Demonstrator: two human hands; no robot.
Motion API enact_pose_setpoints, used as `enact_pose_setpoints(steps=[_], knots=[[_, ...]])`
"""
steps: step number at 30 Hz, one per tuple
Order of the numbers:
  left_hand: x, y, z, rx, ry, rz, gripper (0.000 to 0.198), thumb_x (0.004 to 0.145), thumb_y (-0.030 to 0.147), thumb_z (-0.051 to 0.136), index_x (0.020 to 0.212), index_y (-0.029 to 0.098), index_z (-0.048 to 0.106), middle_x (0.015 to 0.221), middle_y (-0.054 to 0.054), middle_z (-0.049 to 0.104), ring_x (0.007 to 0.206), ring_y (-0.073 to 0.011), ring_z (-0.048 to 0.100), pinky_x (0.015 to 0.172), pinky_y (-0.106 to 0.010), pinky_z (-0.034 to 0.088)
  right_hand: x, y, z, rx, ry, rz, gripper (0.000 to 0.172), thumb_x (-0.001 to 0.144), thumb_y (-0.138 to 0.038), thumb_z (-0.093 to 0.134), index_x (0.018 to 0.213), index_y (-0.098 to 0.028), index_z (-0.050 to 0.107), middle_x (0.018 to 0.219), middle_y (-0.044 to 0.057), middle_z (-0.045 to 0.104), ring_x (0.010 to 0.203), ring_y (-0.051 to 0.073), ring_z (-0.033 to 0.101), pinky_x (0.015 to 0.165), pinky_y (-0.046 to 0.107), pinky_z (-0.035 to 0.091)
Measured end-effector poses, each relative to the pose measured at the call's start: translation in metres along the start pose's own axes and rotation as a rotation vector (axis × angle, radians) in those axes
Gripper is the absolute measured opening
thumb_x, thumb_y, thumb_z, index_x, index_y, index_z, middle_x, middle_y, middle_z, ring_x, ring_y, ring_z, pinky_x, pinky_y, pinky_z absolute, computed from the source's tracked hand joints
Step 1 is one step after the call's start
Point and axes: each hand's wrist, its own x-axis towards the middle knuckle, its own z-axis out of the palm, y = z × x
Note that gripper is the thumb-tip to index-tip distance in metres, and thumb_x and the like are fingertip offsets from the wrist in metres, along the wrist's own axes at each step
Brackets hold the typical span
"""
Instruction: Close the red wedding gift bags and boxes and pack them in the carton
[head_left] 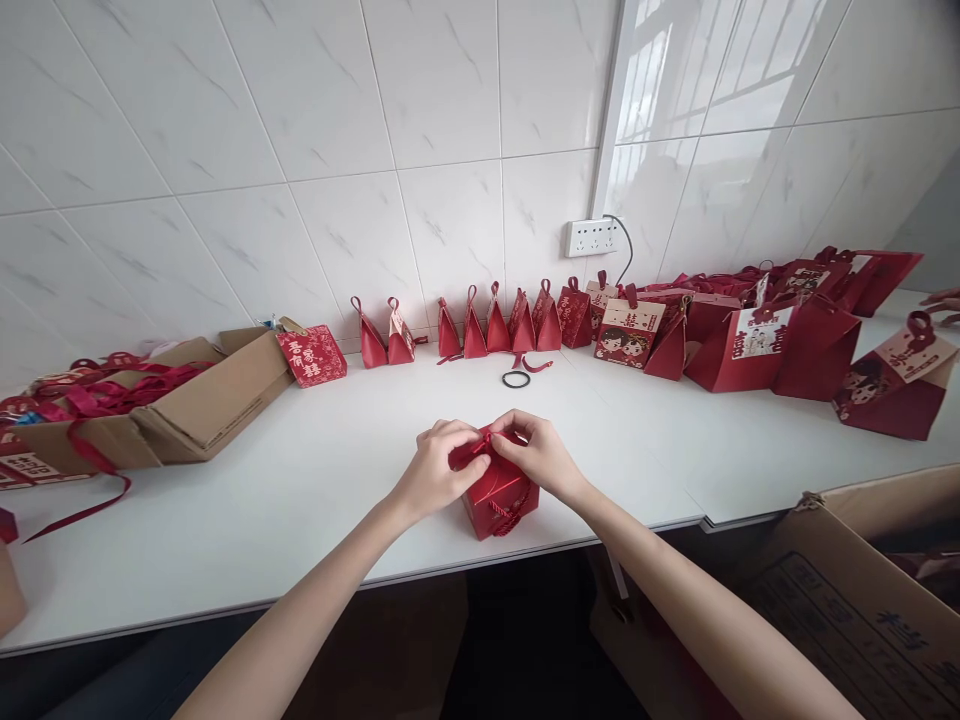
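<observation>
A red gift box (491, 500) stands on the white table (352, 480) near its front edge, right before me. On its front hangs a twisted red cord (510, 512). My left hand (448, 462) is at the box's top, thumb and fingers pinched on a thin red ribbon (485, 440). From the other side my right hand (531, 452) pinches the same ribbon, its fingertips close to the left ones. The fingers partly hide the ribbon and the box's top.
At left lies an open cardboard box (225, 390) of red ribbons. Red gift boxes (495, 325) line the wall; more boxes (750, 345) cluster at right. A black ring (516, 379) lies mid-table. A large carton (847, 590) stands lower right. Another person's hand (943, 302) shows at far right.
</observation>
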Motion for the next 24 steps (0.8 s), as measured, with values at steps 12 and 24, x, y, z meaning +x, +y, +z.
enact_pose_setpoints(steps=[12, 24], knots=[[0.0, -0.007, 0.012, -0.435, -0.009, -0.165, 0.029, 0.083, 0.039, 0.049, 0.078, 0.018, 0.069, 0.117, -0.008, 0.053, 0.109, -0.0226, 0.052, 0.087, -0.032, 0.046, 0.006, -0.011, -0.021, -0.074, -0.232, -0.041, 0.016, 0.08, -0.03, 0.054, 0.08, -0.016, 0.062, 0.079, 0.002, 0.066, 0.075, 0.014, 0.059, 0.071, 0.028, 0.045], [-0.002, -0.005, 0.016, -0.554, -0.02, -0.171, 0.029, 0.082, 0.035, 0.05, 0.069, 0.017, 0.068, 0.125, -0.007, 0.051, 0.114, -0.0227, 0.05, 0.091, -0.032, 0.045, -0.019, -0.015, -0.034, -0.625, 0.001, -0.529, 0.008, 0.084, -0.026, 0.059, 0.087, -0.021, 0.064, 0.094, 0.007, 0.057, 0.091, 0.02, 0.055, 0.084, 0.038, 0.043]])
